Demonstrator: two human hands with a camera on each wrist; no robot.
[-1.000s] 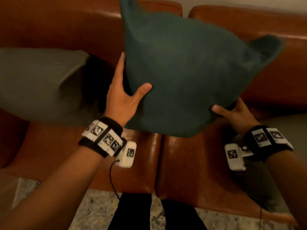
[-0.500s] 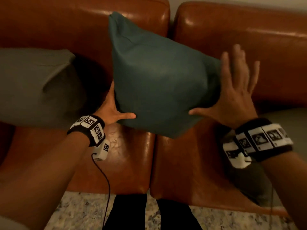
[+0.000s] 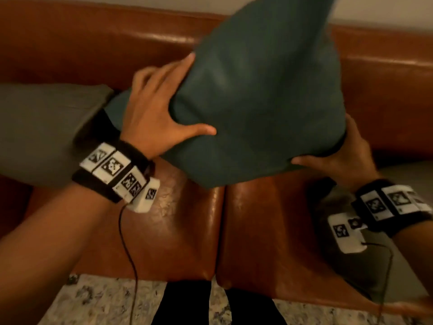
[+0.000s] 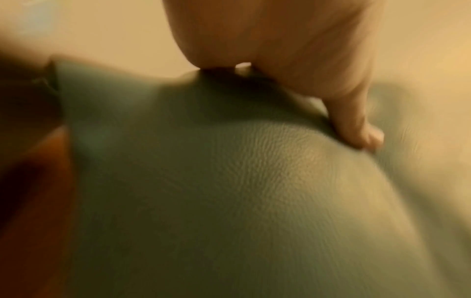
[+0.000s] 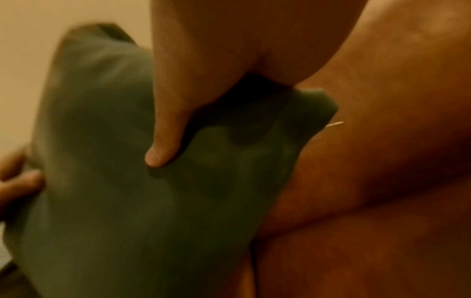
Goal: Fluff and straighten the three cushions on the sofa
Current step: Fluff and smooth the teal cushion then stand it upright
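Note:
A teal cushion [image 3: 257, 109] is up in the air over the middle of the brown leather sofa [image 3: 164, 231], tilted with one corner pointing up. My left hand [image 3: 164, 113] presses flat on its left side, fingers straight and spread, thumb lying across the front [image 4: 356, 125]. My right hand [image 3: 339, 158] grips the lower right corner, with its thumb [image 5: 165, 131] dug into the fabric [image 5: 127, 201] and its fingers hidden behind. An olive-grey cushion [image 3: 42, 127] leans on the backrest at the left. A second grey cushion [image 3: 375, 266] lies on the seat at the right, under my right wrist.
The sofa's two seat pads meet in a seam below the teal cushion. A speckled rug [image 3: 93, 301] lies in front of the sofa, and my dark-trousered legs [image 3: 182, 303] stand against its front edge. A pale wall runs behind the backrest.
The teal cushion has swung from upright to tilted, its top corner now higher. My right hand went from a flat press on the side to a grip under the lower right corner. The left hand moved up.

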